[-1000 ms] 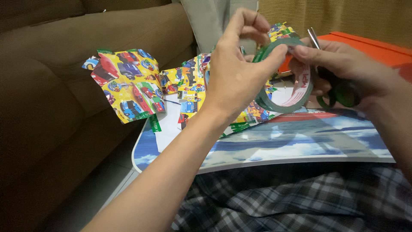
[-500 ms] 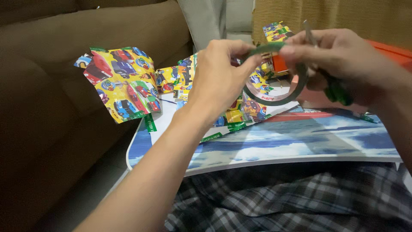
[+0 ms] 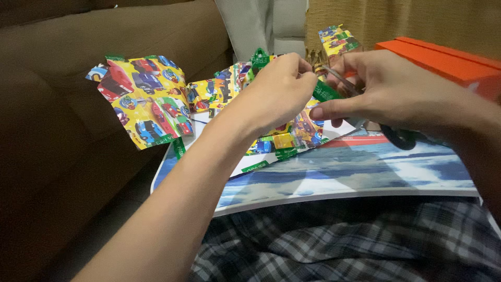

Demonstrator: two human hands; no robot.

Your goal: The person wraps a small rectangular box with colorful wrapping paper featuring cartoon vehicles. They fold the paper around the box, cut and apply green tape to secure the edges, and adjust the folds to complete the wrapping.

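Observation:
My left hand (image 3: 279,89) pinches one end of a short green tape strip (image 3: 326,93) between thumb and fingers. My right hand (image 3: 396,94) holds a pair of scissors (image 3: 336,78). Their metal blades point left at the strip, and a dark handle loop (image 3: 399,138) shows under the palm. The right thumb and forefinger also touch the strip's other end. Both hands hover over colourful car-print wrapping paper (image 3: 141,99) that lies on a lap board. The tape roll is hidden.
The lap board (image 3: 339,172) has a blue sky-and-sea picture and rests on my plaid-clad legs (image 3: 339,240). An orange box (image 3: 443,57) stands at the right behind my hands. A brown sofa (image 3: 52,78) fills the left. More wrapping paper pieces (image 3: 339,39) lie farther back.
The tape roll, held up between both hands before, is no longer visible. My hands have come lower and closer together, with the scissor blades now at the green strip.

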